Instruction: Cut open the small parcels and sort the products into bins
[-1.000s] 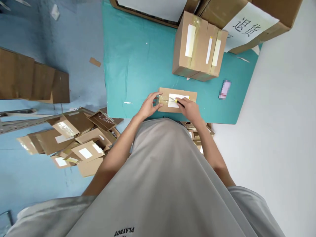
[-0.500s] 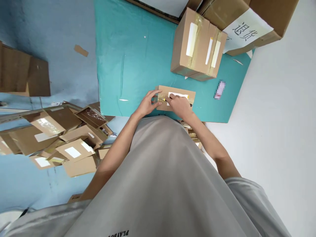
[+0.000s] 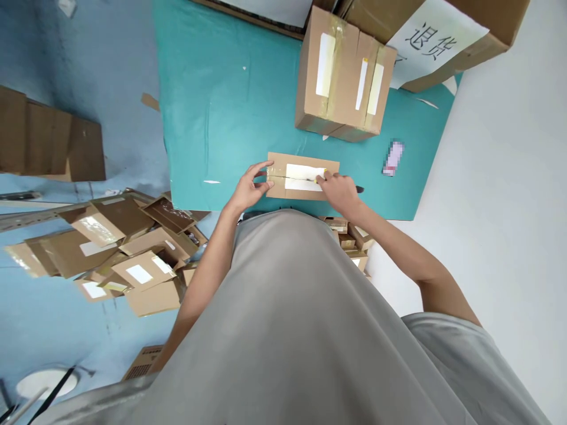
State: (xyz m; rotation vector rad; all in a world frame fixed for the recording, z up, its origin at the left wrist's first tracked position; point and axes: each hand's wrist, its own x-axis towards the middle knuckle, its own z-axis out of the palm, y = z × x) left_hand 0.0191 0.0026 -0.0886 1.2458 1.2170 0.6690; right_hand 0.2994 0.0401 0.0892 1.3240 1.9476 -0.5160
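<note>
A small cardboard box [image 3: 278, 190] lies flat near the front edge of the teal table. Along its top runs a thin slit line, crossing the white label [image 3: 295, 172]. My left hand [image 3: 250, 188] grips the left end, thumb and fingers on opposite sides of the seam. Wrapped in my right hand [image 3: 340, 192] is a utility knife [image 3: 360, 189]; its dark end sticks out behind the hand. The knife's front, partly covered by my fingers, is at the label's right part, on the seam.
On the teal table [image 3: 199, 112] a larger taped box [image 3: 348, 82] stands behind, beside a big open carton with a paper sign [image 3: 427, 44]. A pixelated pinkish item [image 3: 393, 158] lies at right. Emptied cartons [image 3: 146, 268] are heaped on the floor at left. A white wall borders the right.
My right hand has drawn the knife rightward along the seam, from near the left end to the label's right part. My left hand still holds the left end; the view has shifted slightly.
</note>
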